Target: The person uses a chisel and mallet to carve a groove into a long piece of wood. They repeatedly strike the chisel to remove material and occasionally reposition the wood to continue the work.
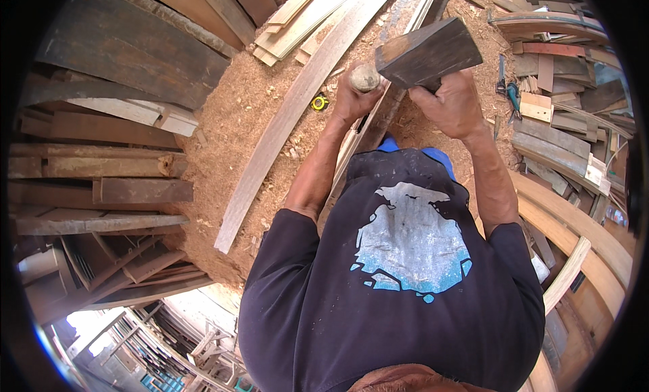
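Observation:
My left hand (351,103) is closed around an upright chisel (364,77). Only the round, pale butt of its wooden handle shows; the blade is hidden below. In my right hand (454,109) is a wooden mallet (433,53), with its dark, blocky head raised just right of the chisel butt. The mallet's handle is mostly covered by my fingers. Under both hands runs a long, narrow timber (389,108), partly hidden by my hands and body. To its left, a long pale board (291,132) lies aslant on wood shavings.
A yellow tape measure (320,103) lies on the shavings (236,115) beside the pale board. Thin planks (297,27) are piled at the far end. Stacked boards (128,162) line the left side. Offcuts and a teal power tool (513,98) sit at the right.

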The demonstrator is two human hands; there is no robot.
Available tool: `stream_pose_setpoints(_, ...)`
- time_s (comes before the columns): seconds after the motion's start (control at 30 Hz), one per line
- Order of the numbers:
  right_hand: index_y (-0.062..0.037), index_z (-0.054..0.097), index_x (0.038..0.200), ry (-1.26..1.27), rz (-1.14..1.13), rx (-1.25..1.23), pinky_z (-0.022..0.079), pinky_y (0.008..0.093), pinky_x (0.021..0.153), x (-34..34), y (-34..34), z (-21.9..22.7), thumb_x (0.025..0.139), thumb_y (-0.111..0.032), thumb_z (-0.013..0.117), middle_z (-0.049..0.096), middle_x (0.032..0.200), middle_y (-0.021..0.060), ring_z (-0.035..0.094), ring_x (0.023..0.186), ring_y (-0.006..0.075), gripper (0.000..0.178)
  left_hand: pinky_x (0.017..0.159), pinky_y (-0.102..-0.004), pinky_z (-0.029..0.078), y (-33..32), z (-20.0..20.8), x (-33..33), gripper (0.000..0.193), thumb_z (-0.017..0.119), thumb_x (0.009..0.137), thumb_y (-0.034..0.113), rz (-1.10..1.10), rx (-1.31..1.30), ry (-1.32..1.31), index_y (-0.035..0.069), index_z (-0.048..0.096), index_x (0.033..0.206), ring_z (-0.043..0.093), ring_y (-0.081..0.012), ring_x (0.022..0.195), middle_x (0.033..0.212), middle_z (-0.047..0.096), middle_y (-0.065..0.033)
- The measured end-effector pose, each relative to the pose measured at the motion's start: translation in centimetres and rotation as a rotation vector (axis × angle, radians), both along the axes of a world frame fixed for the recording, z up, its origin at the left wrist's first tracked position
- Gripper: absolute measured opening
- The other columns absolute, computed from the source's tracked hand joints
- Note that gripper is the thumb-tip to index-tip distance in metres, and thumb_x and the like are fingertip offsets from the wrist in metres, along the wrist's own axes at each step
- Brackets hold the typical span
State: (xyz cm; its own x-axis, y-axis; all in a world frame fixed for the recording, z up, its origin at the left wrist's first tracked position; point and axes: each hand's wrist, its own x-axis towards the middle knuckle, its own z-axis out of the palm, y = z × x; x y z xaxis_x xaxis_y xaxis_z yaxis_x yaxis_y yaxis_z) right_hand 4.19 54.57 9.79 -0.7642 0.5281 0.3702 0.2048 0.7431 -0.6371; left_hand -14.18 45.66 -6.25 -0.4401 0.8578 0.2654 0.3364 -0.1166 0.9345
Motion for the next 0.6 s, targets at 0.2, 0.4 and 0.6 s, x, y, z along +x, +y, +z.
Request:
stream_pose_setpoints(0.2, 0.0019, 0.071, 0.083, -0.747, -0.027, 0.250, 0.057, 0.0431, 0.081, -1.7, 1.1, -2.2, 0.087, -0.038, 0.068, 0.070, 0.088, 0.0212, 0.070, 0.084, 0.0361, 0.040, 0.084, -0.0298, 0.054, -0.8, 0.8, 1.2, 0.040, 0.079, 0.078, 0.011, -0.132, 0.043, -0.038, 0.002, 0.064, 0.114, 0.067, -0.0114, 0.093, 0.102, 0.073, -0.0088)
stream_pose_setpoints(0.4, 0.0042, 0.070, 0.088, -0.365, -0.051, 0.244, 0.056, 0.0441, 0.083, -1.3, 2.7, -0.9, 0.087, -0.037, 0.068, 0.068, 0.083, 0.0227, 0.070, 0.086, 0.0373, 0.041, 0.080, -0.0288, 0.054, -0.1, 0.5, 0.3, 0.037, 0.080, 0.079, 0.011, -0.100, -0.056, -0.018, 0.001, 0.062, 0.111, 0.066, -0.0107, 0.089, 0.097, 0.073, -0.0065)
stream_pose_setpoints(0.6, 0.0061, 0.069, 0.083, -0.639, -0.026, 0.252, 0.056, 0.0453, 0.082, -2.2, 2.5, -2.6, 0.088, -0.037, 0.065, 0.066, 0.082, 0.0252, 0.068, 0.081, 0.0402, 0.044, 0.081, -0.0291, 0.054, 0.5, 0.9, 0.8, 0.035, 0.079, 0.081, 0.011, -0.123, 0.017, 0.010, 0.002, 0.062, 0.111, 0.066, -0.0111, 0.091, 0.098, 0.073, -0.0061)
